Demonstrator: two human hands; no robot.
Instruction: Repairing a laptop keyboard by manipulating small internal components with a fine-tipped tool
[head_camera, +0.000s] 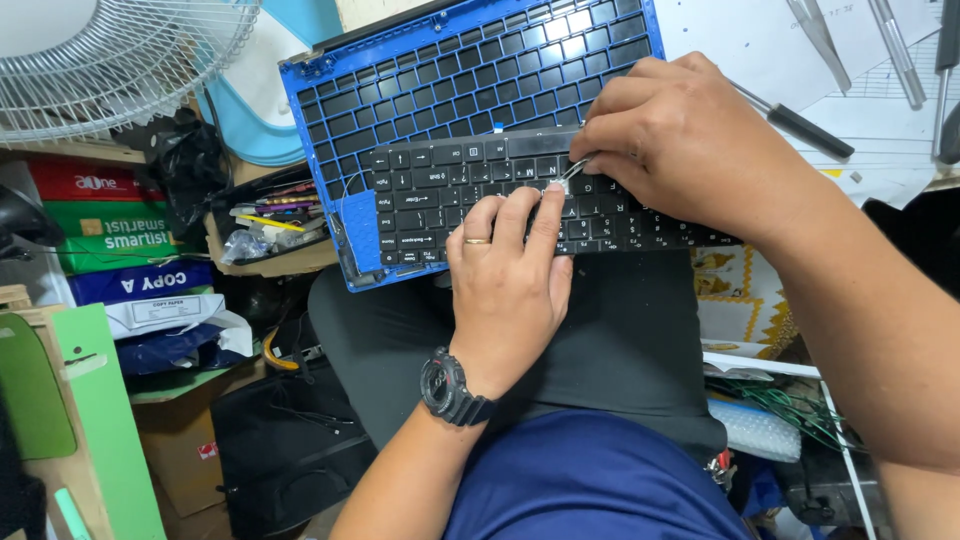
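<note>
Nearest me, left hand (510, 270) presses flat, fingers spread, on the black keyboard (500, 195); right hand (680, 140) at two o'clock pinches a small metal tool (573, 170) against the keys.

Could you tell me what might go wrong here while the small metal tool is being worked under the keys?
The right hand presses a small metal tool between keys of the loose black keyboard; a slip could snap a key or jab the left hand fingers beside it. The keyboard rests half on the blue laptop frame, half on the lap, so it might tip.
</note>
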